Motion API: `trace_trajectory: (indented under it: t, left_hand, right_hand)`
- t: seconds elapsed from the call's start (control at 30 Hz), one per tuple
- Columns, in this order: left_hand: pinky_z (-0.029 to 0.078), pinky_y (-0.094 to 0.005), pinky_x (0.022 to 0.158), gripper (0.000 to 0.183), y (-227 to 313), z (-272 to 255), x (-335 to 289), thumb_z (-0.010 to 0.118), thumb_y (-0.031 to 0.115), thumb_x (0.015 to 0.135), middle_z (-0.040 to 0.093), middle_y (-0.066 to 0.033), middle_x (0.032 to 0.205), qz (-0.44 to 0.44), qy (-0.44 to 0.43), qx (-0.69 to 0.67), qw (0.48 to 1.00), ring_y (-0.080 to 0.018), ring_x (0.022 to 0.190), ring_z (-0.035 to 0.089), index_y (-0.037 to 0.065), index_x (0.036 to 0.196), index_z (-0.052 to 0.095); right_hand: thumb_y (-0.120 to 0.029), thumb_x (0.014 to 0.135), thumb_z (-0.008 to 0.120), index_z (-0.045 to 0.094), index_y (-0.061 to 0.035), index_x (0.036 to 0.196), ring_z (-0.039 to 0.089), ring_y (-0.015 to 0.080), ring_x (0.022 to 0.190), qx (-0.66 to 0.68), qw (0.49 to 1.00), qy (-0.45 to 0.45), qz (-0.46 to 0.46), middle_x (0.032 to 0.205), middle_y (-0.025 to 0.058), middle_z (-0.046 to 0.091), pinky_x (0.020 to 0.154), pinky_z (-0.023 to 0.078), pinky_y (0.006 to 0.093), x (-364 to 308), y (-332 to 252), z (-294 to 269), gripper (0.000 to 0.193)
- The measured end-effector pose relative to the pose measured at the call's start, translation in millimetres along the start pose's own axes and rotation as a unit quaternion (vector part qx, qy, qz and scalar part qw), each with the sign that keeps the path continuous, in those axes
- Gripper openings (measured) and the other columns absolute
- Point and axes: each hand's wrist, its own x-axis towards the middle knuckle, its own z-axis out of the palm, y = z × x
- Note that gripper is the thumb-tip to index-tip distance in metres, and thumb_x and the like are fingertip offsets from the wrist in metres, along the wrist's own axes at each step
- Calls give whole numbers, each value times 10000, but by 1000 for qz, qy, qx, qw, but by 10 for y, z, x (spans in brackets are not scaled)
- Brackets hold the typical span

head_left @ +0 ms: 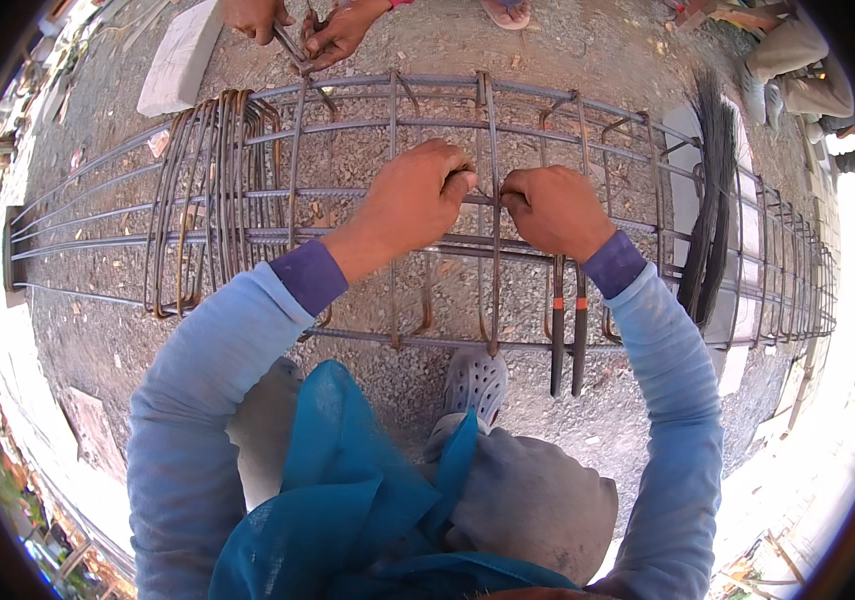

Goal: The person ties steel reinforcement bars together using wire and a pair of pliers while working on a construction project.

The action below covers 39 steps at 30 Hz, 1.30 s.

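Note:
A rebar cage [445,238] of long ribbed bars and square stirrups lies across in front of me. My left hand [423,195] pinches thumb and finger together just left of a stirrup [494,265], where it crosses a long bar. Opposite it, my right hand [556,208] is closed in a pinch close to the same crossing. A thin tie wire [483,191] shows faintly between the fingertips; its ends are hidden. Below my right hand, a pair of nippers with black, orange-banded handles [569,340] rests on the cage, its head hidden from view.
Bunched stirrups [213,200] sit on the left bars. A bundle of dark tie wire [710,200] lies over the right part. Beyond the cage, another person's hands [333,35] hold pliers [291,48] near a white block [180,58]. More people's legs [798,70] show at far right.

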Motion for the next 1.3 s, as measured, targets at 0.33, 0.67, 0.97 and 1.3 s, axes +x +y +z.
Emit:
trace_trajectory:
  t: [0.33, 0.67, 0.97, 1.3]
  left_hand:
    - [448, -410, 766, 98, 10, 76, -57, 581, 121, 827, 576, -97, 873, 238, -55, 119, 962, -282, 849, 592, 61, 903, 598]
    - [447, -427, 704, 102, -18, 80, 79, 590, 116, 821, 593, -134, 793, 135, 10, 35, 990, -344, 763, 583, 16, 825, 615]
    - [461, -441, 688, 158, -209, 141, 238, 635, 151, 810, 620, -164, 767, -146, -69, -20, 987, -350, 754, 603, -7, 814, 626]
    - [475, -443, 740, 244, -241, 454, 160, 589, 257, 850, 636, -185, 878, -75, -8, -41, 996, -356, 828, 616, 35, 919, 662]
  right_hand:
    - [-197, 806, 576, 674, -91, 863, 619, 362, 821, -40, 998, -52, -6, 825, 168, 650, 722, 483, 470, 239, 124, -40, 155]
    - [-158, 795, 581, 660, -80, 814, 622, 357, 661, 30, 993, 117, 1, 713, 139, 635, 591, 492, 449, -322, -132, -4, 112]
    - [-128, 753, 569, 622, -76, 754, 628, 346, 636, 39, 993, 109, -23, 666, 146, 622, 569, 498, 451, -303, -122, 138, 75]
    - [-78, 766, 591, 599, -53, 803, 606, 344, 631, 23, 994, 105, -5, 704, 137, 613, 547, 480, 435, -374, -211, 135, 45]
